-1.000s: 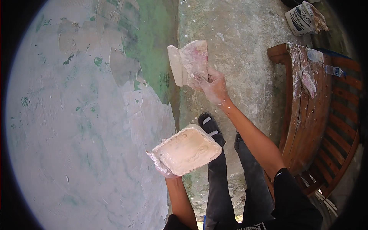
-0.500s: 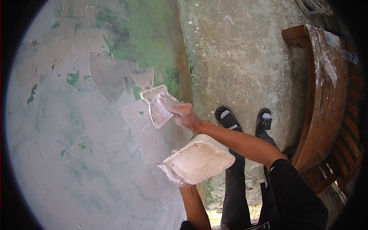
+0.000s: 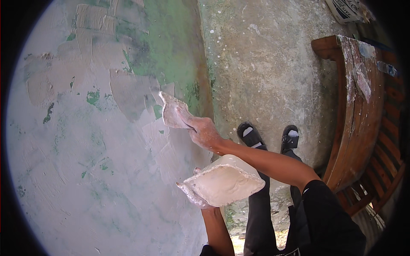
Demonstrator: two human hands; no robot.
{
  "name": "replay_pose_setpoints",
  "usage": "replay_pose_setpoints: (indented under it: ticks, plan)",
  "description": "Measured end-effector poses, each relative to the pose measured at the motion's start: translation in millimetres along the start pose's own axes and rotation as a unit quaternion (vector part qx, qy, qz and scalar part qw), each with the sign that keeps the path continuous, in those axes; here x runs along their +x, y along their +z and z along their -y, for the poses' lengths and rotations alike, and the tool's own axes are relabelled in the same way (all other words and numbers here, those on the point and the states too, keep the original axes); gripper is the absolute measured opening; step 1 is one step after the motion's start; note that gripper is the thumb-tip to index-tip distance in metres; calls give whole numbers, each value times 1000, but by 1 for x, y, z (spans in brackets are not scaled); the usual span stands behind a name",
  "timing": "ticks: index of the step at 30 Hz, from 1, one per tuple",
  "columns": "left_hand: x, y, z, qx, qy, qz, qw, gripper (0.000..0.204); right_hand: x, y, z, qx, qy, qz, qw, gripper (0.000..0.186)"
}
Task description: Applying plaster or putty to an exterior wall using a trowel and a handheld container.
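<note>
My right hand [image 3: 200, 130] grips a putty spreader [image 3: 173, 112] coated in pale filler, its blade against the wall [image 3: 77, 141] at the left. That wall is mostly covered in white, streaky filler, with green patches showing, mostly near the top. In my left hand [image 3: 194, 200], below and to the right, is a squarish tub [image 3: 223, 181] caked with cream filler. My left fingers wrap its left side, partly hidden behind it.
A concrete floor [image 3: 269, 64] lies beside the wall, with my sandalled feet [image 3: 251, 136] on it. At the right stands a wooden bench [image 3: 356, 141] with a splattered arm and a plastic bottle [image 3: 386, 68]. A white bucket [image 3: 344, 8] sits at the upper right.
My right hand has moved left and down from over the floor onto the wall, turning the spreader. The tub has shifted right and slightly down in the picture, as has the bench.
</note>
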State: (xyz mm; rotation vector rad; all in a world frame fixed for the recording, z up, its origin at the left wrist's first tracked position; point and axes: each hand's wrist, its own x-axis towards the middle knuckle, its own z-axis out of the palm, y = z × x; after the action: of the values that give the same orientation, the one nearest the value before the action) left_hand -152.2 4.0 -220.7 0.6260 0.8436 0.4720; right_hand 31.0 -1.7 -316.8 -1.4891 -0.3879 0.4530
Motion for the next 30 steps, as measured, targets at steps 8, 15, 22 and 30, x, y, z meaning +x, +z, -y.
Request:
replay_pose_setpoints:
  ticks: [8, 15, 22, 30]
  plan:
    - [-4, 24, -2, -52, -110, -3, 993, 67, 1, -32, 9, 35, -93, -48, 994, 58]
    - [-7, -14, 3, -91, -75, -52, 992, 66, 0, -2, 21, -1, -55, 18, 998, 61]
    - [-18, -26, -3, 25, -44, 22, 998, 65, 1, -33, 20, 18, -73, 66, 995, 60]
    - [-19, 31, -11, -159, -106, 9, 981, 64, 17, 0, 53, -16, -65, -23, 998, 56]
